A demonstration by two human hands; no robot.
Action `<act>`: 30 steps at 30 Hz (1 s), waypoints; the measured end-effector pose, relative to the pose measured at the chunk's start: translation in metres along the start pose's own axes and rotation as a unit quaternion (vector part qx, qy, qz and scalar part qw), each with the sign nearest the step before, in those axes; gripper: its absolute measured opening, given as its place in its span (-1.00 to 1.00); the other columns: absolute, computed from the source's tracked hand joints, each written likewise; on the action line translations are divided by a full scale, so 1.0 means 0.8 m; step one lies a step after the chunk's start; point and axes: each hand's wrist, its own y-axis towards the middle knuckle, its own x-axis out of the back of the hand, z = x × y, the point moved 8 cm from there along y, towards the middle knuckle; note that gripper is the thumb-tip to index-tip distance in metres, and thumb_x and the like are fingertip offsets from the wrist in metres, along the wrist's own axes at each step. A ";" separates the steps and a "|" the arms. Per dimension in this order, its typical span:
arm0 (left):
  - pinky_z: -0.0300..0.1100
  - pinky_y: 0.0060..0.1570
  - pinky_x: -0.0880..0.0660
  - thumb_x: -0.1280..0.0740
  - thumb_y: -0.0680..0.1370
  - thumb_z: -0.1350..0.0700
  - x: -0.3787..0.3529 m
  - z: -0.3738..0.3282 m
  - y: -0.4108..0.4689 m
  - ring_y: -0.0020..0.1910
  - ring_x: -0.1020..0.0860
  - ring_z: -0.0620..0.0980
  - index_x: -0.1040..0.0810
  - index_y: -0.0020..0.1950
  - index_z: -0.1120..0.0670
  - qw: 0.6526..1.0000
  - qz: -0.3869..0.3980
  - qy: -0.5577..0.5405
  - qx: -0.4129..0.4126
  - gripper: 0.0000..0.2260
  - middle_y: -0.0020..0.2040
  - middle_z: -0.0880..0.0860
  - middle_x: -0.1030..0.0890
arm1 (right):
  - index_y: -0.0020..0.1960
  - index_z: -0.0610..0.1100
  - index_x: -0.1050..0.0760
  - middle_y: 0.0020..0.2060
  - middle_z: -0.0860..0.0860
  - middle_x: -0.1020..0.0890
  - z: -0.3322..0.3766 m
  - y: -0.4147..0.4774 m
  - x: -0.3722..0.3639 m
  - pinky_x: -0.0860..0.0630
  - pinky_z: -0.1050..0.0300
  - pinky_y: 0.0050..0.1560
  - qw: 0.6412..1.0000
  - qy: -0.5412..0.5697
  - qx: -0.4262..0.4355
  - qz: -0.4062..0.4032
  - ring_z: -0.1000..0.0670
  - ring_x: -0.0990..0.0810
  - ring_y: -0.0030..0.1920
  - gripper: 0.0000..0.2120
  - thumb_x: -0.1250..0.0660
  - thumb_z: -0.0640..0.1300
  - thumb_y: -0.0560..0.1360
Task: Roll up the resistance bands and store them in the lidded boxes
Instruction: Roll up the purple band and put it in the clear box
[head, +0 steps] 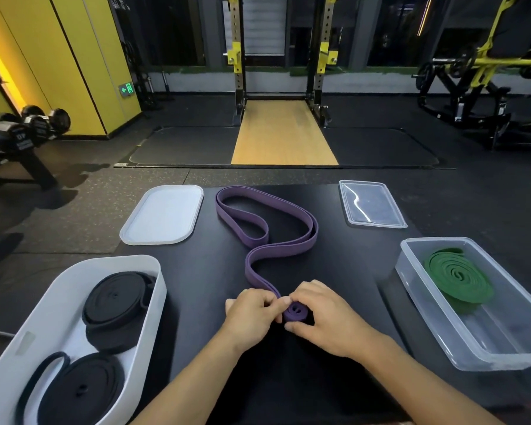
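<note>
left hand (249,314), right hand (322,314): curled fingers (298,294) pinch the purple band (290,317) coil between them.

Dumbbells (33,125) at left, squat rack (237,41) beyond, perhaps a plate-loaded machine (478,69) right.

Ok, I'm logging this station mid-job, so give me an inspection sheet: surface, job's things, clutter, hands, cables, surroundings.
Surface: black tabletop, matte.
Job's things: purple resistance band mostly unrolled, a small coil started at its near end; white box holds rolled black bands; clear box holds a rolled green band; white lid and clear lid lie off their boxes, farther back.
Clutter: nothing seen.
Grippers: left hand and right hand both pinch the purple coil.
Cables: nothing seen.
Surroundings: gym floor; dumbbell rack left, squat rack ahead, weight machine right.
</note>
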 end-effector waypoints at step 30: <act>-0.06 0.23 -0.34 -0.36 0.61 -0.04 0.008 0.002 -0.005 -0.06 -0.52 -0.17 -0.54 -0.34 0.06 0.999 0.010 0.006 -0.052 -0.65 -0.09 -0.09 -0.52 | 0.22 0.27 -0.37 0.07 0.28 -0.48 -0.004 -0.024 0.003 -0.46 0.24 0.17 0.993 0.095 -0.065 -0.003 0.17 -0.47 0.16 -0.43 -0.57 0.15 0.31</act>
